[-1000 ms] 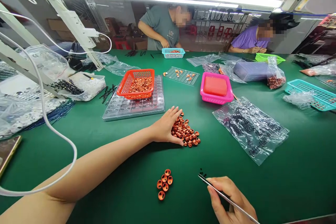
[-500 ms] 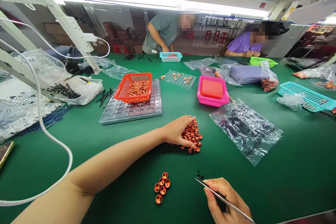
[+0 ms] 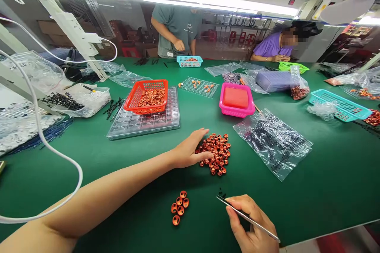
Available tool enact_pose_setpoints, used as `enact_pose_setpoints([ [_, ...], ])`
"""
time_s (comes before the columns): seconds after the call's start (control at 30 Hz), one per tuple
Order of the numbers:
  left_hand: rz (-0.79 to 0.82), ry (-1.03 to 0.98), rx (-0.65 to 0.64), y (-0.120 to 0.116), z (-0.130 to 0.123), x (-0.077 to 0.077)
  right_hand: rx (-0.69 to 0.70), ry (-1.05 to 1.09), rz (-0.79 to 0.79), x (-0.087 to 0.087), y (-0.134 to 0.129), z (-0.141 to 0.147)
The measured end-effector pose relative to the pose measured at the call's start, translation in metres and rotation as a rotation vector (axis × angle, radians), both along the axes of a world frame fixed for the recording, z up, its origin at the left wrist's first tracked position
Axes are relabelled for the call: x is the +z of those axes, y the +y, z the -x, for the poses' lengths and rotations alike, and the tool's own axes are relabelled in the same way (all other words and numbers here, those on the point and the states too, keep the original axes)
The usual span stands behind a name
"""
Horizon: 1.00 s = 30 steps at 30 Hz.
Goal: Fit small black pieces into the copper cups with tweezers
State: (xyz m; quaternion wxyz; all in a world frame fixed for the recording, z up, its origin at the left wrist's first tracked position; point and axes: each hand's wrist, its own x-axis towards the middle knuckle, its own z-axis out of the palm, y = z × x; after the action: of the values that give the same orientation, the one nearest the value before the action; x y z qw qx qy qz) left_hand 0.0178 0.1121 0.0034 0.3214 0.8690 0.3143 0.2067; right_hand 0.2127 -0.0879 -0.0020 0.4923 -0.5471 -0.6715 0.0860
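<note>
We judge the step in hand to be gathering: our left hand (image 3: 190,150) is spread open against the left side of a pile of small, shiny copper-orange cups (image 3: 219,152). Our right hand (image 3: 252,221) pinches slim metal tweezers (image 3: 264,230), their tips just beside tiny black pieces (image 3: 220,192). The next move, we think, calls for soft pushing (such round cups may roll). On the smooth green table (image 3: 326,189), a red-orange perforated plastic basket (image 3: 158,107) rests upon clear plastic trays (image 3: 142,125); beyond, a co-worker in purple (image 3: 268,46) sits bent.
</note>
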Motion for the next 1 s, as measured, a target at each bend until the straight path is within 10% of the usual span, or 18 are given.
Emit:
enact_pose_setpoints([
  [0.5,0.167,-0.271,0.164,-0.033,-0.053,-0.011,0.018,-0.016,0.056,-0.015,-0.004,-0.003],
  [1.0,0.06,-0.082,0.042,-0.056,0.026,0.001,-0.016,0.151,0.146,-0.016,-0.01,-0.006],
])
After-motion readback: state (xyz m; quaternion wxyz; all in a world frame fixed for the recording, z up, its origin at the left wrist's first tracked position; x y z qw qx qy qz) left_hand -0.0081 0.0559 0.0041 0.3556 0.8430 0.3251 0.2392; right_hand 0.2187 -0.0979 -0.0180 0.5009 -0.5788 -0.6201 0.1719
